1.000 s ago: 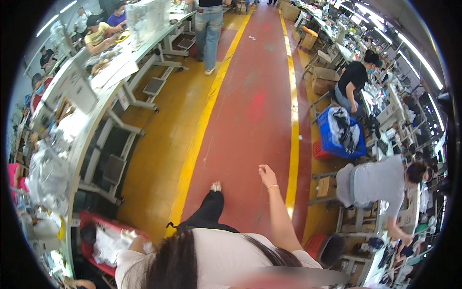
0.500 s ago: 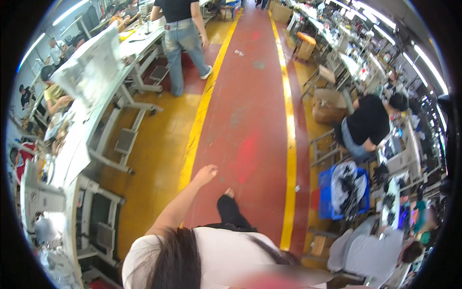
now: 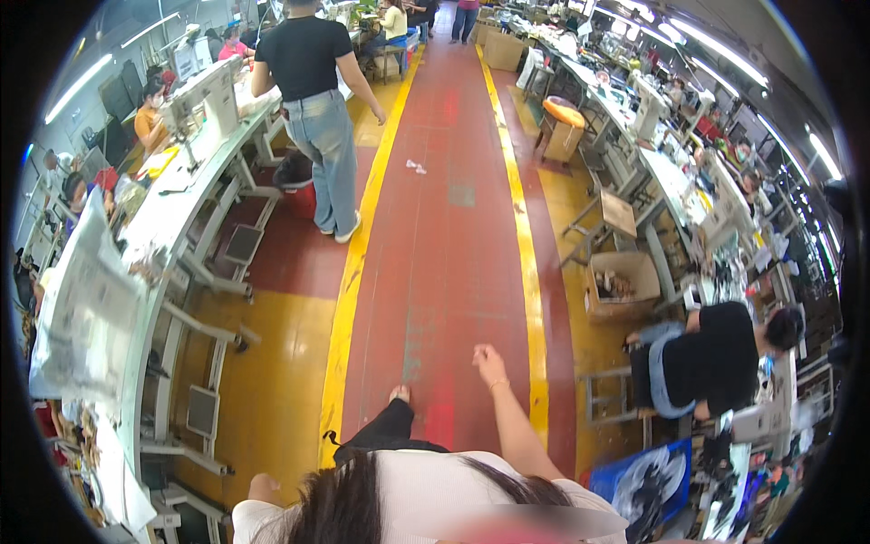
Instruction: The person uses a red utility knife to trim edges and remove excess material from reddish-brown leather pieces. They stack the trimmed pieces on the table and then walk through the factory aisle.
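My right hand (image 3: 490,364) hangs in the air over the red aisle floor (image 3: 453,272), in front of my body. Its fingers are loosely curled and slightly apart, with nothing in them, and a thin band circles the wrist. Of my left arm only a short bare stretch (image 3: 264,488) shows beside the white sleeve; the left hand is out of sight. Below, one foot (image 3: 400,393) in an open shoe steps out from a dark trouser leg (image 3: 385,426).
A person in jeans (image 3: 317,118) walks ahead at the left yellow line. Sewing tables (image 3: 204,163) line both sides. At right are a seated person in black (image 3: 711,358), a cardboard box (image 3: 623,304), a stool (image 3: 618,213) and a blue crate (image 3: 666,471).
I have moved forward along the aisle; the crate and box sit lower in view. My left hand has swung back out of view, and my right hand has come forward into view.
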`<state>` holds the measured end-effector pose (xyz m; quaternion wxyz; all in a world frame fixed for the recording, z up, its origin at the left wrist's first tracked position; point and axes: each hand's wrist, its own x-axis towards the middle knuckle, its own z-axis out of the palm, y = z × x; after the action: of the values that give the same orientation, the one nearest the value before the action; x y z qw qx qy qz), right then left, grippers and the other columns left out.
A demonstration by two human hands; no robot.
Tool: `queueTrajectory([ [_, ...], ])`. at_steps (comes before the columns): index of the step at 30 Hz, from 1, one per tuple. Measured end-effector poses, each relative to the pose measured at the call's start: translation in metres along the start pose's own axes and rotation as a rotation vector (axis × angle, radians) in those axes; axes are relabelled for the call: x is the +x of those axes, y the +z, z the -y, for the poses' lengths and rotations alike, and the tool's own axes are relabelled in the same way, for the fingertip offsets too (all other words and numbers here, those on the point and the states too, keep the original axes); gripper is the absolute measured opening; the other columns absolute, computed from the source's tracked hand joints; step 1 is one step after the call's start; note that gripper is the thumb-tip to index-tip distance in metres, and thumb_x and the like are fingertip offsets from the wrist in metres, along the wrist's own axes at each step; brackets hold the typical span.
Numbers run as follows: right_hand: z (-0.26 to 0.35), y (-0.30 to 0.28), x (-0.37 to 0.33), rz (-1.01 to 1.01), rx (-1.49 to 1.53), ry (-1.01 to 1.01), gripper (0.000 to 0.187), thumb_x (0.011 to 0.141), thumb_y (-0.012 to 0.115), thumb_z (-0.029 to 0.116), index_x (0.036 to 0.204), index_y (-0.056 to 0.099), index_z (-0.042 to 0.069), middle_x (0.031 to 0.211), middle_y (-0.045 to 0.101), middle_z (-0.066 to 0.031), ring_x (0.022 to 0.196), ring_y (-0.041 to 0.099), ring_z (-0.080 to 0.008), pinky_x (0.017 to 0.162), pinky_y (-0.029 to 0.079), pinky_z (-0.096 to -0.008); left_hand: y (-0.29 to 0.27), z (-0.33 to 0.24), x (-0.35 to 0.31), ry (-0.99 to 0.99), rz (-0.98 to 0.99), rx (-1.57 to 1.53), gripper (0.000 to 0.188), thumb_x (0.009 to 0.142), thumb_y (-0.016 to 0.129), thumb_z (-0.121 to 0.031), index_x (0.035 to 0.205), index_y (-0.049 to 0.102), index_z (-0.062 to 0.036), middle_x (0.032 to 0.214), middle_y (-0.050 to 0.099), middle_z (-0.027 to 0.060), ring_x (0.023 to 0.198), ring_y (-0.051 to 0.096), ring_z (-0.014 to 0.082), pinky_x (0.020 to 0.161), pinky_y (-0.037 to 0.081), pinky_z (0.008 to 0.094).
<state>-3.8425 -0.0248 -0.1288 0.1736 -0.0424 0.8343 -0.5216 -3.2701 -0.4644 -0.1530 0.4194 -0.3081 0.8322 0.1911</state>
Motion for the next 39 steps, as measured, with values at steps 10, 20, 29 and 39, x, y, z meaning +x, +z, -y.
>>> queueTrajectory([
  [10, -0.124, -0.047, 0.13, 0.628, -0.545, 0.834, 0.041, 0.087, 0.058, 0.036, 0.118, 0.062, 0.009, 0.117, 0.063, -0.0193, 0.107, 0.059, -0.0366, 0.091, 0.046, -0.0458, -0.514, -0.588, 0.399, 0.755, -0.341, -0.155, 0.047, 0.091, 0.054, -0.037, 0.126, 0.058, -0.0053, 0.128, 0.058, 0.019, 0.12, 0.053, 0.0365, 0.101, 0.043, 0.0449],
  [20, 0.018, -0.12, 0.626, 0.278, -0.518, 0.631, 0.042, 0.088, 0.059, 0.037, 0.115, 0.062, 0.005, 0.117, 0.063, -0.0185, 0.109, 0.06, -0.0348, 0.091, 0.048, -0.0435, -0.699, -0.625, 0.589, 0.488, 0.139, -0.015, 0.041, 0.086, 0.059, -0.033, 0.11, 0.065, -0.0017, 0.108, 0.066, 0.0209, 0.106, 0.061, 0.0382, 0.09, 0.049, 0.0476],
  [29, 0.213, -0.129, 1.172, -0.02, -0.05, 0.119, 0.035, 0.091, 0.056, 0.031, 0.111, 0.063, 0.003, 0.106, 0.067, -0.0192, 0.096, 0.065, -0.031, 0.085, 0.051, -0.0388, -0.933, -0.617, 0.76, -0.027, 0.148, -0.017, 0.041, 0.087, 0.057, -0.035, 0.112, 0.064, -0.0038, 0.108, 0.066, 0.0207, 0.102, 0.062, 0.0392, 0.087, 0.049, 0.046],
  [39, 0.119, -0.163, 1.315, 0.469, -0.409, 0.782, 0.045, 0.089, 0.056, 0.037, 0.121, 0.062, 0.007, 0.117, 0.064, -0.0214, 0.107, 0.062, -0.0337, 0.087, 0.049, -0.0453, -1.395, -1.144, 1.011, 0.818, -0.19, -0.404, 0.045, 0.091, 0.057, -0.033, 0.126, 0.055, -0.0047, 0.124, 0.061, 0.0186, 0.117, 0.057, 0.0337, 0.098, 0.045, 0.0433],
])
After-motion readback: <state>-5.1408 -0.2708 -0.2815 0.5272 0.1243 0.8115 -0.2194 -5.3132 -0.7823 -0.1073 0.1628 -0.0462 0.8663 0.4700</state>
